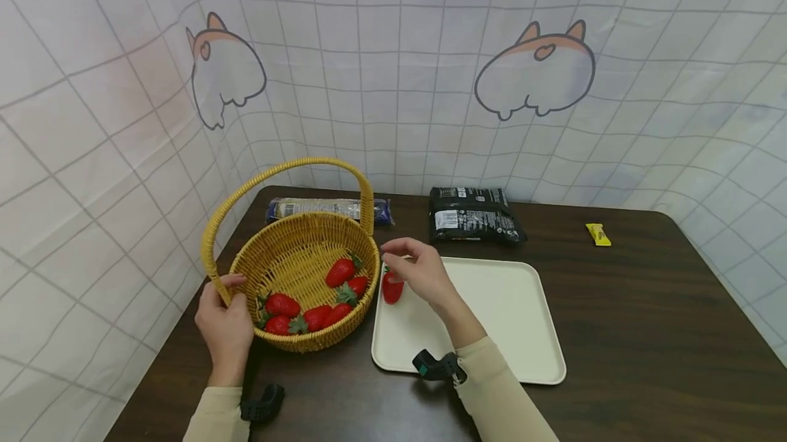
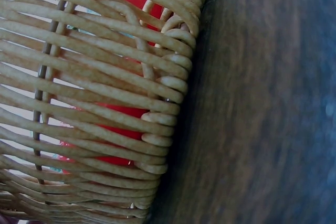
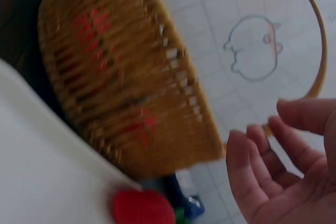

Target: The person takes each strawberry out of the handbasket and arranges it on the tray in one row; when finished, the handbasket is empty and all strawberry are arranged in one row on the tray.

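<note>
A yellow woven basket [image 1: 289,254] with an arched handle stands at the left of the table, with several red strawberries [image 1: 316,318] inside. My left hand [image 1: 227,333] grips its left rim near the foot of the handle. In the left wrist view, the basket's woven side [image 2: 89,82] shows red through the gaps. My right hand [image 1: 424,274] hovers beside the basket's right rim, fingers loosely bent and holding nothing. Just below it, one strawberry [image 1: 391,289] lies on the left edge of a white tray [image 1: 492,319]. The right wrist view shows that strawberry [image 3: 142,207] too.
Behind the basket lies a long blue-and-clear packet [image 1: 320,207]. A black package [image 1: 473,215] is at the back, beyond the tray. Farther right sits a small yellow wrapped piece [image 1: 598,234]. A white gridded curtain [image 1: 393,87] closes off the table's back and sides.
</note>
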Action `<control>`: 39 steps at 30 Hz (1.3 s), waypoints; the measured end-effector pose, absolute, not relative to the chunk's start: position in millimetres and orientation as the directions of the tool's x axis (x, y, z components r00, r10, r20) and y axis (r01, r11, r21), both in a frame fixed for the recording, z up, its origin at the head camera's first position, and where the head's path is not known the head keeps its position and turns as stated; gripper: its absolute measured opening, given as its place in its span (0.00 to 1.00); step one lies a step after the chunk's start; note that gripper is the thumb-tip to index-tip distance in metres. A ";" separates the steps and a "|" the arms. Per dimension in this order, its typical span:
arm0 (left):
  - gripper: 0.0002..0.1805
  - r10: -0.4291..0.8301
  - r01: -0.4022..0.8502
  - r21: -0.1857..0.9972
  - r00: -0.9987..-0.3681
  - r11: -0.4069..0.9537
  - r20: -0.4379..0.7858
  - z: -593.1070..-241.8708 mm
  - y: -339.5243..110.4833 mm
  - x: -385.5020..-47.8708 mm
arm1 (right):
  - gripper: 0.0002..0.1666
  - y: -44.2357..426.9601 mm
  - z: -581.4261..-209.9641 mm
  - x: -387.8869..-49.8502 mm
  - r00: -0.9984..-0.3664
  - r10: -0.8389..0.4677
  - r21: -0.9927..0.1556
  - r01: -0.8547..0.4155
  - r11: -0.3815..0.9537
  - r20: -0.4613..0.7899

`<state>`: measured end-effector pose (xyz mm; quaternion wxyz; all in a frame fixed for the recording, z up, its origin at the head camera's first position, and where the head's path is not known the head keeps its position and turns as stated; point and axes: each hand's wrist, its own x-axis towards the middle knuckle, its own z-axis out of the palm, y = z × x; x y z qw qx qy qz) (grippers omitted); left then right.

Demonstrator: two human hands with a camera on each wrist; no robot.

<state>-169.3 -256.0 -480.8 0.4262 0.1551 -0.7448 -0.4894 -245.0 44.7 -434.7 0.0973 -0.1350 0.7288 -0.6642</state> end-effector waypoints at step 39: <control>0.15 -0.647 0.194 0.853 -0.577 0.484 0.499 -481.6 -256.1 -170.4 | 0.24 -64.1 -436.1 -271.5 -0.359 -0.900 -0.928 -0.179 0.327 -0.248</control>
